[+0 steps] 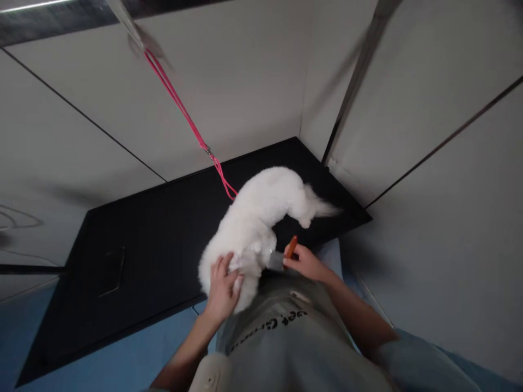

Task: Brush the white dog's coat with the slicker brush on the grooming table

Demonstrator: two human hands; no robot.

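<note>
A small white dog stands on the black table at the middle of the frame, its body curving from the lower centre up toward the right, where a wispy tail or ear juts out. A pink leash runs from the dog's upper side diagonally up to the top left of the frame, where it meets a blurred metal arm.

The person's left hand, just below centre, lies on the dog's near end, fingers spread a little and curled into the fur, gripping it. The right hand, slightly right of centre, is closed around a grooming tool with an orange handle; the tool's grey head points left and meets the fur just beside the left hand.

Both bare forearms rise from the bottom edge. Between them sits a grey apron with dark lettering. Pale wall panels fill the upper frame, and a dark metal post slants down at the upper right toward the table's back corner. Blue floor shows at lower left.
</note>
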